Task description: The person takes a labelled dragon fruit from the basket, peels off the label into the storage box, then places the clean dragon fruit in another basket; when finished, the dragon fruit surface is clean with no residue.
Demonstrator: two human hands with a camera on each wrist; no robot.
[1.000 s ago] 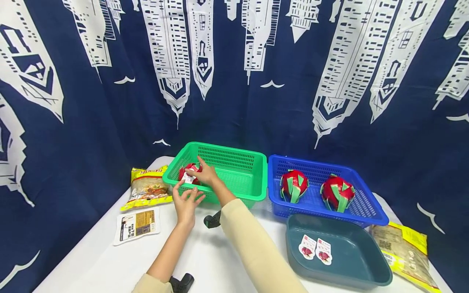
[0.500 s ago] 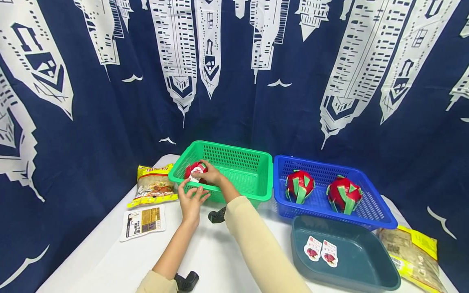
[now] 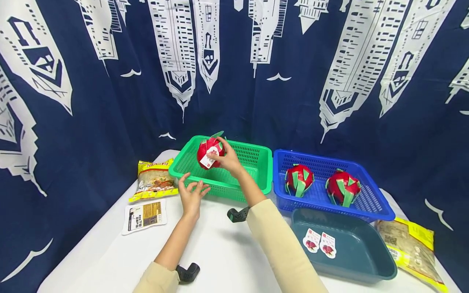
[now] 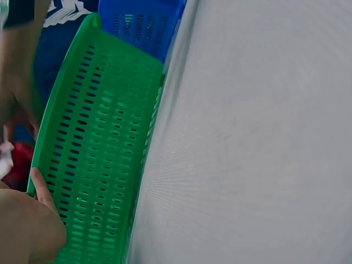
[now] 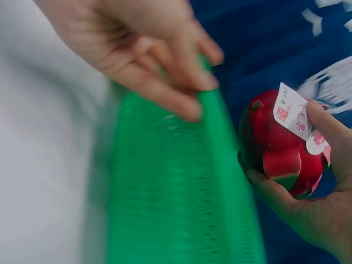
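My right hand (image 3: 230,160) grips a red dragon fruit (image 3: 206,151) with green leaf tips, raised above the green basket (image 3: 268,171). A white printed tag (image 5: 292,113) lies against the fruit under my right thumb in the right wrist view. At the basket's front left, my left hand (image 3: 191,199) holds the rim, one finger over it and others against the outer wall. In the left wrist view, a fingertip (image 4: 41,184) lies just below the rim. Two more dragon fruits, one left (image 3: 299,180) and one right (image 3: 342,187), sit in the blue basket (image 3: 370,205).
A dark teal tray (image 3: 360,248) at front right holds two fruit-printed tags (image 3: 319,242). Yellow food bags stand left (image 3: 155,181) and right (image 3: 410,248). A flat white-and-brown packet (image 3: 144,216) lies at left on the white table (image 3: 220,252). A dark blue curtain (image 3: 234,110) hangs behind.
My right hand has lifted the tagged dragon fruit from the left of the green basket, up and slightly right. My left hand stays at the front rim.
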